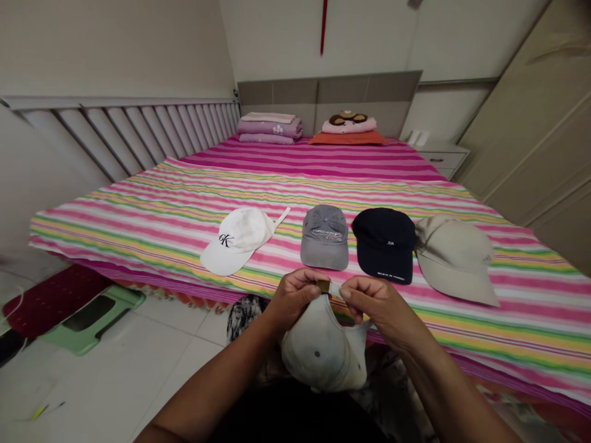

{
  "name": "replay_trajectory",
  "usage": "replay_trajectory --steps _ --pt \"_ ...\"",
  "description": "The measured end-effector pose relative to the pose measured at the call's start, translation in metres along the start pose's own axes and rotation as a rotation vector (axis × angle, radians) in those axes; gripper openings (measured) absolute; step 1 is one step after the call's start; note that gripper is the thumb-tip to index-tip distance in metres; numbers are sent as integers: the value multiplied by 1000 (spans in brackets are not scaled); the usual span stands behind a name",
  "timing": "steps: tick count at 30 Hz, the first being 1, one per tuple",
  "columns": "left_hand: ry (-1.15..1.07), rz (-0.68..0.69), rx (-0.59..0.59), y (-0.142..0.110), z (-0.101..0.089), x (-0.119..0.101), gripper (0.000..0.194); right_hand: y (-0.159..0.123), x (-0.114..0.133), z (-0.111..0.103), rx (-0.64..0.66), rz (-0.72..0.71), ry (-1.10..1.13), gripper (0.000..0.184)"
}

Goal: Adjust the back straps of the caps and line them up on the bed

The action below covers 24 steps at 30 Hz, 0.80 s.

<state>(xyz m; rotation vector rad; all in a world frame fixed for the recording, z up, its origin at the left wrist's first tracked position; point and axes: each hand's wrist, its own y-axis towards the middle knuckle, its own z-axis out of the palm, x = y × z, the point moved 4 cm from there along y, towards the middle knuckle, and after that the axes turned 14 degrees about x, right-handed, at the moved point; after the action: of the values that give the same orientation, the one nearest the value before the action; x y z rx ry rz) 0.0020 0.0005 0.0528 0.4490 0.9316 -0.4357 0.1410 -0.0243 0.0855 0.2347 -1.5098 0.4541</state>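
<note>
A pale, light-grey baseball cap [318,347] hangs over my lap, its back opening turned up toward me. My left hand [298,295] pinches the strap end with the brass-coloured buckle [324,287]. The other end of the strap is pinched in my right hand [376,304]. Past my hands, several caps lie in a row on the bed: a white CK cap [237,237] with its strap sticking out, a grey cap [325,237], a dark navy cap [385,243] and a beige cap [455,255] touching the navy one.
A striped sheet [152,203] covers the bed. Folded purple bedding [270,129] and a pink-and-orange stack [349,132] sit by the headboard [277,92]. A green plastic stool [99,317] stands on the tiled floor at left. A white nightstand [446,157] is at the far right.
</note>
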Motion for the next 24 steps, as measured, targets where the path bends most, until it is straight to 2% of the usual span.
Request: replay_trajectory --steps 5,10,24 --pt "62 -19 8 -1 0 0 25 0 -3 2 -35 -7 54 27" --pt "83 -11 17 -2 1 -2 24 1 -7 4 4 -15 114 25" --pt "121 -50 100 -1 6 -3 28 1 -4 2 14 18 59 23"
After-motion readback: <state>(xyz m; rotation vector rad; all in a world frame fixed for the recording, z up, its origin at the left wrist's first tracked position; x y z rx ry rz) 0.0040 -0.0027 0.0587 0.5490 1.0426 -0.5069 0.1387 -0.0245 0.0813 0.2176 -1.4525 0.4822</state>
